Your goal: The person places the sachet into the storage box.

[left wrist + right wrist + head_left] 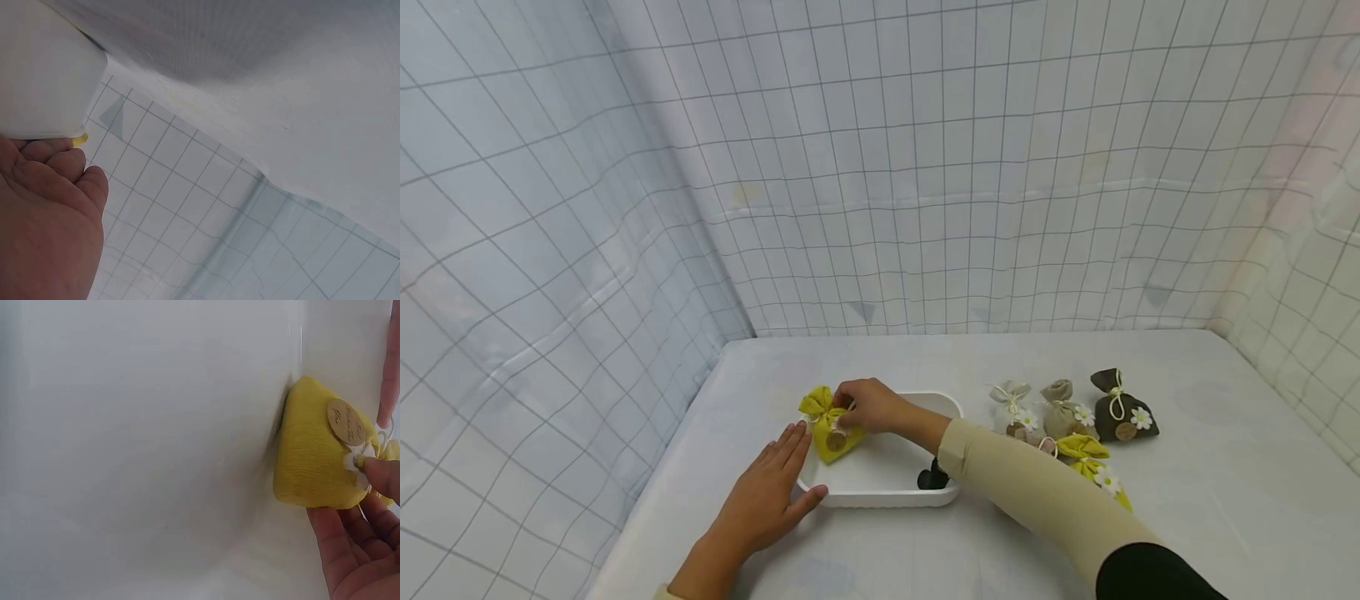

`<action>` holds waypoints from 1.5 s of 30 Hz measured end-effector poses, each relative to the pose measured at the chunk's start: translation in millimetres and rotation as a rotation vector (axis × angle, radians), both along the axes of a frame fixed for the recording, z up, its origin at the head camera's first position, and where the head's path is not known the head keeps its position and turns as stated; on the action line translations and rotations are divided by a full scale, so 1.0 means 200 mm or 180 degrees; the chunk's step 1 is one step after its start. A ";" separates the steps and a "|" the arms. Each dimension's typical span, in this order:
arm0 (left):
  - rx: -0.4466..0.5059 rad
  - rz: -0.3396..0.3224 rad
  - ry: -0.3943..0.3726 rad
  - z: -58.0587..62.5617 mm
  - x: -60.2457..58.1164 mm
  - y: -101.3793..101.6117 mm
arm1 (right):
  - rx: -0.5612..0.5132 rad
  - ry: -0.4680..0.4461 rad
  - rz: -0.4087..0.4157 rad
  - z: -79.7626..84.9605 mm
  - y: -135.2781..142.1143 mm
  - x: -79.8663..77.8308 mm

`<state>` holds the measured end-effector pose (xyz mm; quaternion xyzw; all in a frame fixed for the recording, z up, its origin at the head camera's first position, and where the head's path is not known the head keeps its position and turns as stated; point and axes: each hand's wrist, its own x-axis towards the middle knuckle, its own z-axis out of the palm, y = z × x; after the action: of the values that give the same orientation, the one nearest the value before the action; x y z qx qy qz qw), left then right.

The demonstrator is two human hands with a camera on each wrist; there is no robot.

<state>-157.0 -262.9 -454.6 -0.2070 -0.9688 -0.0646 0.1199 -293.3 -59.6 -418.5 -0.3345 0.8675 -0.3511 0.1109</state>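
My right hand (874,406) pinches a small yellow drawstring pouch (829,454) over the left end of a white tray (887,500). In the right wrist view the thumb presses a white flower on the pouch (309,450), beside a round brown tag (346,422), and the other fingers are underneath. My left hand (767,496) lies along the tray's left rim, its fingers extended and the thumb spread toward the front corner. The left wrist view shows this hand (50,219) against the tray's outside (50,75). A black object (931,477) sits in the tray's right end, partly covered by my right sleeve.
Right of the tray lie several more pouches: a pale grey one (1009,395), a beige one (1060,419), a dark brown one (1122,412) and another yellow one (1081,450). My right forearm hides some of them. Grid-patterned sheeting (925,183) encloses the white table (1240,492).
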 end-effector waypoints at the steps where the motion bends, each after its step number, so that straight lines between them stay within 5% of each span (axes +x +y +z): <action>1: -0.0001 -0.0003 0.0008 0.00 0.00 0.00 | 0.0003 0.0004 -0.0009 0.00 0.00 0.00; 11: 0.0011 0.0035 -0.0030 -0.01 0.00 0.01 | -0.0090 -0.0076 -0.0129 0.02 0.03 -0.02; 21: -0.0027 0.0081 -0.0073 -0.01 0.00 0.01 | -0.0353 -0.0205 -0.0189 0.16 0.11 -0.02; 45: -0.0031 0.0076 -0.0015 -0.02 0.00 0.01 | -0.0998 -0.0328 -0.0507 0.29 0.50 -0.01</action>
<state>-157.9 -261.3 -458.3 -0.1958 -0.9718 -0.0589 0.1174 -296.1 40.4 -359.7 -0.2595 0.8190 -0.5064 0.0736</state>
